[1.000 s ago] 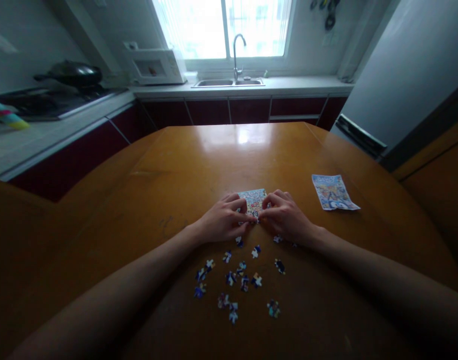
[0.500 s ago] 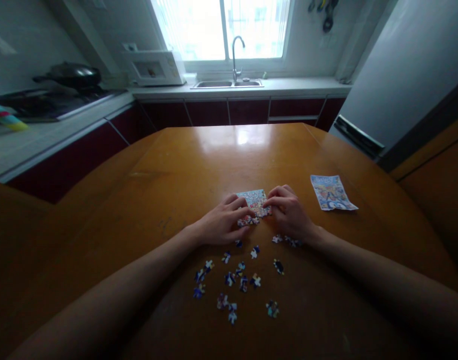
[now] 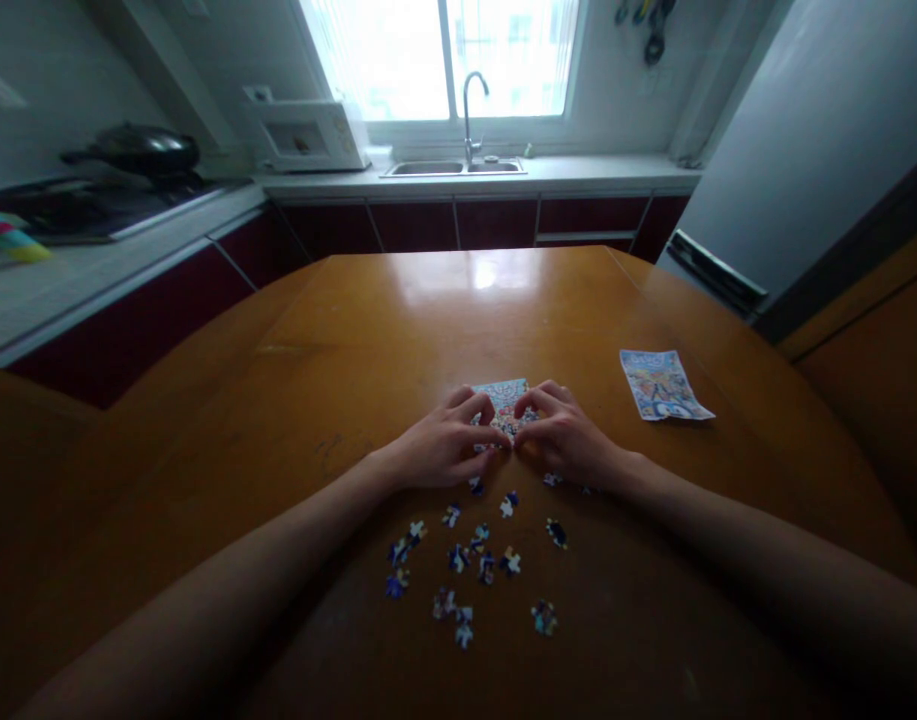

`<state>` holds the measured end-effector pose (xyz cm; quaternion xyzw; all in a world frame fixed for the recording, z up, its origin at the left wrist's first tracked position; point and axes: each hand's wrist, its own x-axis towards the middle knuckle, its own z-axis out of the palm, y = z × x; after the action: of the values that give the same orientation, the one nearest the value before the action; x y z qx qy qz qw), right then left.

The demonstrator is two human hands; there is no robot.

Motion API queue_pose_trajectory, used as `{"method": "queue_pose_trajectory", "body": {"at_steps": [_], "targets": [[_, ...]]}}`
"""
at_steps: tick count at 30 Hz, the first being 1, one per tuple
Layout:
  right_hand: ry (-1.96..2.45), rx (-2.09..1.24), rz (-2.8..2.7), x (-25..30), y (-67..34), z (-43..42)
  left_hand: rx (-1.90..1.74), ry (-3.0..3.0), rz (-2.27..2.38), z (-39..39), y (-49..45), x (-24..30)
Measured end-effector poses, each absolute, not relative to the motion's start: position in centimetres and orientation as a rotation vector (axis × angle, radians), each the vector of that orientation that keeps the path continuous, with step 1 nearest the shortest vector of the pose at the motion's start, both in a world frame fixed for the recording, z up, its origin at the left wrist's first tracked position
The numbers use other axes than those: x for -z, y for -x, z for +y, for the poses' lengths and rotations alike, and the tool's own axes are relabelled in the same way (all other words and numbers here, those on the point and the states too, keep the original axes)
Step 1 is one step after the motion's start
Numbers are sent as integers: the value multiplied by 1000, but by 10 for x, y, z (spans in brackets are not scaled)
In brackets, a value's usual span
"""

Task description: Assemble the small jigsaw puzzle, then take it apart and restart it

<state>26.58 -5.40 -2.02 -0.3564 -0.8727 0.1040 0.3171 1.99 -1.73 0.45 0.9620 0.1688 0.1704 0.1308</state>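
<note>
A partly joined jigsaw puzzle (image 3: 503,395) with a light blue top lies flat on the wooden table, half covered by my hands. My left hand (image 3: 452,438) grips its left side with bent fingers, the index fingertip near the lower edge. From the right, my right hand (image 3: 564,432) curls over the puzzle, with thumb and index finger pinched at its lower edge. The two hands' fingertips nearly meet there. Whether a single piece sits between them is hidden. Nearer to me, loose puzzle pieces (image 3: 459,558) are scattered, with another piece (image 3: 552,480) just below my right hand.
A creased picture sheet (image 3: 664,385) lies on the table (image 3: 353,340) to the right. Beyond the table are a counter with a sink (image 3: 428,169), a white microwave (image 3: 312,135) and a stove with a black wok (image 3: 147,150). A fridge (image 3: 810,150) stands at the right.
My right hand has moved left and slightly down, from the puzzle's right edge to its lower middle, near my left fingertips. My left hand has barely shifted.
</note>
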Motion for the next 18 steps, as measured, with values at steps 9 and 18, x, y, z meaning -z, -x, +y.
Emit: {"method": "queue_pose_trajectory", "body": {"at_steps": [9,18], "targets": [[1066,-284,-1948,20,-272,-46,-564,-2726,576,-18,-20,-5],[998,-331,-2046,19,-274,-44,-541,-2765,529,-15,-19,-2]]}}
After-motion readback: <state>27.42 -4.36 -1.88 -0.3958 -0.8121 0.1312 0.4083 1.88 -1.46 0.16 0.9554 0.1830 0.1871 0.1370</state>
